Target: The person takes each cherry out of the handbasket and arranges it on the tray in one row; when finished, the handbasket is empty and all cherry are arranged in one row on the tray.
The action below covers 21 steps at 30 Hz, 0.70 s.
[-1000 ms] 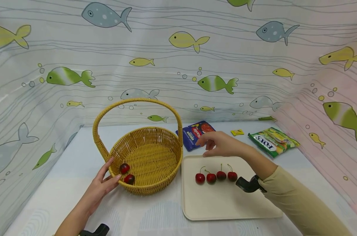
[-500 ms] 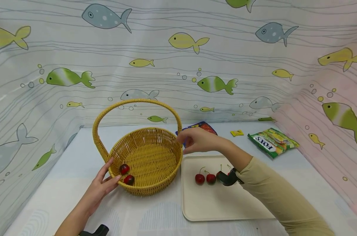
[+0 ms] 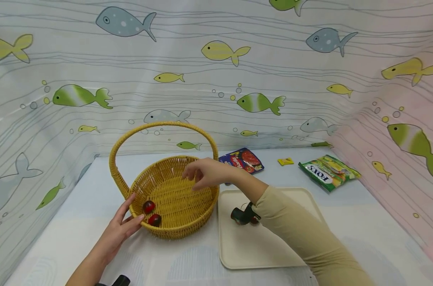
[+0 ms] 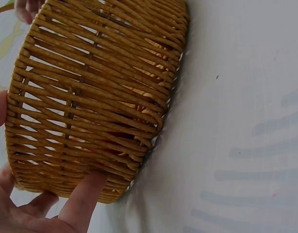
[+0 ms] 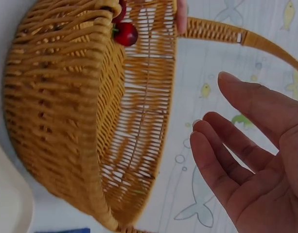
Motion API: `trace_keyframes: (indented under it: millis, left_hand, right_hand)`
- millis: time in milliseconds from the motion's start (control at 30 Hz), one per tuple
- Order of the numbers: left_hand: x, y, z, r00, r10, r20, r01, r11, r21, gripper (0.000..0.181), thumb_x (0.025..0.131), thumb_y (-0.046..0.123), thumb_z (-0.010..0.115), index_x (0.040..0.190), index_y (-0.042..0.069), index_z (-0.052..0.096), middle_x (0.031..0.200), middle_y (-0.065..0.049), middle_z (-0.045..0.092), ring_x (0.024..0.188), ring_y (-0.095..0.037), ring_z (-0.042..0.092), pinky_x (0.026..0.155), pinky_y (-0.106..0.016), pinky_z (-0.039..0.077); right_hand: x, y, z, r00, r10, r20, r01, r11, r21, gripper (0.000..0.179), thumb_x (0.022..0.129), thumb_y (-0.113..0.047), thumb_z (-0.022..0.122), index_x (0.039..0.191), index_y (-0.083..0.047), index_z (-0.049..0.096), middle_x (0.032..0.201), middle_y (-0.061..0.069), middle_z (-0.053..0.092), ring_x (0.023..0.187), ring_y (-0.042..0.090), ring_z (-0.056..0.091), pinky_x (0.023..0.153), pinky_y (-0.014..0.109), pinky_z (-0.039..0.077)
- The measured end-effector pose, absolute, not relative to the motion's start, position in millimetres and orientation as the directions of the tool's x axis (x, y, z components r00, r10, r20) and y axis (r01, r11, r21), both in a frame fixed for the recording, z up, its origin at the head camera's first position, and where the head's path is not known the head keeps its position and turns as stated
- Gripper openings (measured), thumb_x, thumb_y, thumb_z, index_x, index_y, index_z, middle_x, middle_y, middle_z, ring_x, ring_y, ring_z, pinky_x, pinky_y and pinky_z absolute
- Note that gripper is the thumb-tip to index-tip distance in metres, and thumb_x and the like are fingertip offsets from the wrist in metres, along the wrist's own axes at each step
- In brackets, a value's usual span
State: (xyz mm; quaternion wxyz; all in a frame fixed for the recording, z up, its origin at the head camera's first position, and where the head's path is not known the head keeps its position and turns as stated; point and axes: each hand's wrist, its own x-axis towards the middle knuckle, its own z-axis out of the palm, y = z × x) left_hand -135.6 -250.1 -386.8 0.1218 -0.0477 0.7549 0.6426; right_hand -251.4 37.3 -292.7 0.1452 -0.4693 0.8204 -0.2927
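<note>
A yellow wicker basket with a tall arched handle stands on the table at centre left. My left hand holds its near left rim, thumb at the rim and a fingertip pressed against the outer wall. Two dark red cherries lie inside near that hand, one cherry beside the other cherry. Over the basket's right side hovers my right hand, fingers loosely bent; the right wrist view shows nothing between the fingers and thumb.
To the right lies a cream tray; its cherries are mostly hidden by my right sleeve and black wrist mount. Behind are a blue Barilla pouch, a small yellow packet and a green Fox's bag.
My right hand has moved left from above the tray's back edge to over the basket. Its forearm now covers the tray's cherries. The left hand has stayed on the rim.
</note>
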Motion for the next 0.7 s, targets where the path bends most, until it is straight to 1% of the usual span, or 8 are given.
trace_keyframes:
  millis: [133,333,467,600,700]
  left_hand:
    - [-134.7,-251.3,-387.3,-0.966,0.082,-0.245,-0.228,0.179,0.957,0.079,0.096,0.017,0.053,0.15,0.024,-0.004,0.151,-0.009,-0.022,0.134,-0.049,0.007,0.094,-0.032,0.042]
    - [-134.9,-251.6,-387.9,-0.966,0.083,-0.245,-0.227,0.177,0.957,0.079,0.096,0.017,0.052,0.15,0.025,-0.004,0.151,-0.01,-0.022,0.134,-0.049,0.007,0.094,-0.033,0.042]
    - [-135.7,-250.9,-388.3,-0.965,0.086,-0.247,-0.23,0.175,0.957,0.079,0.096,0.017,0.053,0.15,0.025,-0.004,0.151,-0.011,-0.022,0.134,-0.049,0.007,0.095,-0.034,0.041]
    - [-135.5,-250.1,-388.1,-0.966,0.086,-0.245,-0.228,0.173,0.958,0.079,0.096,0.017,0.052,0.15,0.025,-0.004,0.151,-0.011,-0.021,0.134,-0.049,0.008,0.095,-0.034,0.041]
    - [-135.6,-249.5,-387.8,-0.967,0.093,-0.237,-0.219,0.176,0.96,0.079,0.096,0.018,0.052,0.15,0.025,-0.005,0.151,-0.011,-0.021,0.134,-0.049,0.008,0.095,-0.033,0.042]
  right_hand:
    - [-255.5,18.2,-294.4,-0.507,-0.862,0.016,-0.668,0.381,-0.639,0.034,0.082,-0.009,0.072,0.114,-0.01,0.062,0.097,0.001,0.059,0.082,0.011,0.059,0.073,0.02,0.048]
    - [-263.3,-9.2,-301.6,-0.493,-0.87,-0.01,-0.668,0.386,-0.636,0.033,0.082,-0.012,0.073,0.113,-0.011,0.063,0.095,-0.002,0.06,0.086,0.009,0.06,0.074,0.017,0.047]
    - [-268.6,-26.2,-307.7,-0.497,-0.866,-0.053,-0.641,0.408,-0.65,0.034,0.082,-0.012,0.072,0.114,-0.011,0.063,0.1,0.0,0.061,0.09,0.01,0.059,0.074,0.017,0.047]
    - [-275.8,-42.0,-313.7,-0.488,-0.87,-0.071,-0.637,0.411,-0.652,0.033,0.082,-0.011,0.072,0.114,-0.011,0.063,0.106,0.006,0.062,0.091,0.009,0.057,0.073,0.016,0.047]
    - [-281.3,-50.4,-317.4,-0.487,-0.87,-0.079,-0.625,0.411,-0.663,0.033,0.083,-0.01,0.071,0.114,-0.011,0.063,0.108,0.006,0.062,0.092,0.008,0.056,0.072,0.017,0.047]
